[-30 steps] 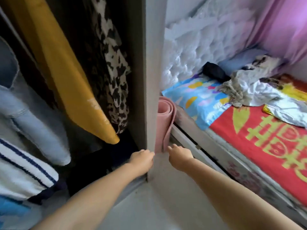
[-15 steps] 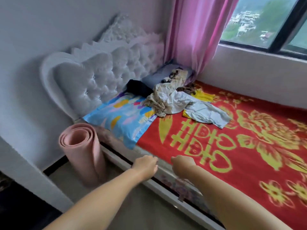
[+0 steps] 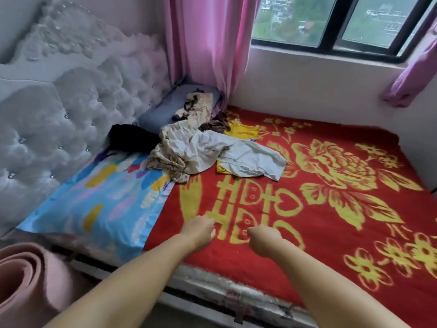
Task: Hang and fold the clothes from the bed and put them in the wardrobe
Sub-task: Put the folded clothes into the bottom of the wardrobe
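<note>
A heap of clothes lies at the head of the bed: a white garment (image 3: 246, 155), a beige patterned one (image 3: 170, 155), a yellow one (image 3: 240, 131), a black one (image 3: 132, 137) and a brown-trimmed beige piece (image 3: 198, 105). The red blanket with yellow flowers (image 3: 331, 209) covers the bed. My left hand (image 3: 199, 230) and my right hand (image 3: 264, 239) hover side by side over the blanket's near part, well short of the heap. Both have fingers curled and hold nothing. The wardrobe is out of view.
A blue patterned pillow (image 3: 94, 209) lies left of the hands, and a grey-blue pillow (image 3: 163, 110) sits by the tufted white headboard (image 3: 59, 119). A rolled pink mat (image 3: 26, 285) stands on the floor at lower left. Pink curtain (image 3: 205, 43) and window (image 3: 331, 22) are behind.
The view has swung from the wardrobe's hanging clothes to the bed. Both hands moved from the wardrobe edge out over the red blanket, staying curled and holding nothing.
</note>
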The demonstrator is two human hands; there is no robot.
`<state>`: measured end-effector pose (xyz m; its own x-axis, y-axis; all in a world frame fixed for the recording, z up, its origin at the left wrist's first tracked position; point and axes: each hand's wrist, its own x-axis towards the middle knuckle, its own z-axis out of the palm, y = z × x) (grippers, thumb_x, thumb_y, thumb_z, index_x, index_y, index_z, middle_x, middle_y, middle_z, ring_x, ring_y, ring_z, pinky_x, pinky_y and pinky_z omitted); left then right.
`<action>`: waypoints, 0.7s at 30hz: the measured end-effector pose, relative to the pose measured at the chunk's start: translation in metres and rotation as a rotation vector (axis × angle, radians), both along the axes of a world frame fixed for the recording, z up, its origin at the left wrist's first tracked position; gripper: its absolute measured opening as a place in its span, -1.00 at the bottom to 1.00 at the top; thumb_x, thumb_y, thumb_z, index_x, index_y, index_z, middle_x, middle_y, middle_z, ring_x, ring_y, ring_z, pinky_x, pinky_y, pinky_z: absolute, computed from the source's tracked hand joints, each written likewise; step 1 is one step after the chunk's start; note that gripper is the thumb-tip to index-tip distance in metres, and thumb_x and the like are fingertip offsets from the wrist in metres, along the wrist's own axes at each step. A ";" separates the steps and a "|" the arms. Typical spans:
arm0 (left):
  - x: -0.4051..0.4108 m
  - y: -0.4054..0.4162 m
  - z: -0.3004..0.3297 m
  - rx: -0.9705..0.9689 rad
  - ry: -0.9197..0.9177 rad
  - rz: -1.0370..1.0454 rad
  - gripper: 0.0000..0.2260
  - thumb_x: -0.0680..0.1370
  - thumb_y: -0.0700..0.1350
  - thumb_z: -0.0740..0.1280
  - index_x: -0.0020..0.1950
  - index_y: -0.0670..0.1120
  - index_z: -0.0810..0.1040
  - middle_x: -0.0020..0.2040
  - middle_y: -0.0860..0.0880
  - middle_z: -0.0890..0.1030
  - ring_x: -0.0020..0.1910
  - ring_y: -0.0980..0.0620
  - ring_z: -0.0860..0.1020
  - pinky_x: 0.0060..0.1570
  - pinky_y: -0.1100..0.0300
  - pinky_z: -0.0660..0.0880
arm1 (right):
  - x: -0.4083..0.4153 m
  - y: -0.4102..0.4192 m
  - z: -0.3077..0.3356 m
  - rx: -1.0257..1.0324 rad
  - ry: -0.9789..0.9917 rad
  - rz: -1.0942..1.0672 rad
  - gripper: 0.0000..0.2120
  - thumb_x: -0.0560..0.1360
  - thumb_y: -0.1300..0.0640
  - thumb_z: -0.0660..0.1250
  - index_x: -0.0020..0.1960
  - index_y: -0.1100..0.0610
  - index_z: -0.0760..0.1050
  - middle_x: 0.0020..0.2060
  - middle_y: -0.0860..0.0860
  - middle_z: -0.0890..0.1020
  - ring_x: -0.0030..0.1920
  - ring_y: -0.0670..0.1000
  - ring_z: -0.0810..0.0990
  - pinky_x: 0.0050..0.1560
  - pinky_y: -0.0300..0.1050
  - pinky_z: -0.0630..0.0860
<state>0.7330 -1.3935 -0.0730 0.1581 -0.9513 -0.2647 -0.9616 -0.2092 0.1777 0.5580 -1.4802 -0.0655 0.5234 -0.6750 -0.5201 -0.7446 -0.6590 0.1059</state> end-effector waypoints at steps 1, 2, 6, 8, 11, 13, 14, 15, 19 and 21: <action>0.006 -0.017 0.000 0.004 -0.001 -0.025 -0.72 0.63 -0.05 0.12 0.25 -0.14 0.45 0.17 -0.13 0.52 0.15 -0.16 0.49 -0.10 0.05 0.44 | 0.001 -0.014 0.000 0.006 0.007 -0.026 -0.65 0.59 0.31 0.08 0.35 0.18 0.36 0.17 0.07 0.55 0.08 0.10 0.58 -0.25 -0.11 0.44; 0.014 -0.039 0.000 0.005 -0.010 -0.060 -0.72 0.63 -0.06 0.12 0.25 -0.14 0.46 0.17 -0.13 0.52 0.14 -0.17 0.49 -0.09 0.05 0.45 | 0.005 -0.031 -0.001 0.006 -0.005 -0.059 -0.64 0.59 0.31 0.08 0.36 0.17 0.35 0.18 0.06 0.54 0.08 0.09 0.58 -0.30 -0.13 0.42; 0.035 -0.106 -0.007 0.019 -0.042 -0.144 -0.72 0.63 -0.07 0.11 0.26 -0.14 0.45 0.17 -0.12 0.52 0.13 -0.16 0.50 -0.07 0.03 0.49 | 0.015 -0.077 -0.011 0.026 -0.098 -0.206 -0.56 0.56 0.32 0.06 0.39 0.08 0.34 0.18 0.05 0.56 -0.03 0.07 0.59 -0.41 -0.18 0.40; 0.030 -0.127 -0.022 0.065 -0.031 -0.156 -0.72 0.63 -0.07 0.10 0.26 -0.12 0.45 0.18 -0.10 0.52 0.13 -0.13 0.50 -0.11 0.05 0.45 | 0.010 -0.090 -0.028 0.065 -0.104 -0.257 -0.63 0.57 0.26 0.08 0.34 0.10 0.40 0.13 0.04 0.58 -0.01 0.07 0.60 -0.27 -0.13 0.49; 0.016 -0.161 -0.047 0.122 -0.013 -0.180 -0.72 0.63 -0.07 0.09 0.26 -0.12 0.45 0.16 -0.10 0.52 0.11 -0.12 0.51 -0.09 0.03 0.46 | -0.006 -0.119 -0.053 0.150 -0.126 -0.338 -0.68 0.58 0.19 0.07 0.30 0.11 0.42 0.15 0.06 0.56 0.02 0.08 0.57 -0.14 -0.10 0.48; 0.008 -0.182 -0.059 0.143 -0.007 -0.194 -0.72 0.64 -0.07 0.09 0.27 -0.13 0.44 0.17 -0.11 0.51 0.12 -0.13 0.50 -0.07 0.02 0.45 | -0.019 -0.146 -0.068 0.176 -0.111 -0.338 -0.69 0.58 0.17 0.08 0.27 0.13 0.44 0.16 0.07 0.57 0.07 0.11 0.57 -0.09 -0.07 0.49; 0.005 -0.192 -0.066 0.152 -0.008 -0.183 -0.72 0.64 -0.07 0.09 0.27 -0.13 0.44 0.17 -0.12 0.50 0.13 -0.13 0.49 -0.08 0.03 0.44 | -0.024 -0.161 -0.076 0.187 -0.091 -0.331 -0.69 0.58 0.18 0.08 0.25 0.14 0.45 0.15 0.07 0.57 0.09 0.12 0.57 -0.08 -0.07 0.50; 0.001 -0.201 -0.072 0.167 -0.003 -0.159 -0.72 0.64 -0.07 0.09 0.26 -0.13 0.44 0.16 -0.12 0.50 0.13 -0.13 0.48 -0.09 0.04 0.42 | -0.029 -0.176 -0.083 0.197 -0.071 -0.320 -0.69 0.57 0.21 0.07 0.24 0.15 0.45 0.13 0.07 0.58 0.09 0.12 0.58 -0.09 -0.07 0.50; -0.006 -0.248 -0.112 0.234 0.027 -0.085 -0.75 0.64 -0.08 0.08 0.22 -0.15 0.43 0.16 -0.13 0.50 0.14 -0.13 0.47 -0.06 0.04 0.43 | -0.036 -0.248 -0.117 0.211 -0.075 -0.258 -0.71 0.56 0.24 0.05 0.17 0.13 0.47 0.04 0.04 0.59 -0.01 0.09 0.58 -0.17 -0.10 0.51; -0.009 -0.276 -0.133 0.265 0.036 -0.077 -0.73 0.64 -0.09 0.08 0.27 -0.15 0.41 0.19 -0.14 0.48 0.18 -0.14 0.46 0.00 0.02 0.44 | -0.032 -0.284 -0.135 0.205 -0.064 -0.214 -0.77 0.55 0.27 0.04 0.01 0.13 0.45 -0.14 0.01 0.55 -0.13 0.08 0.56 -0.33 -0.14 0.41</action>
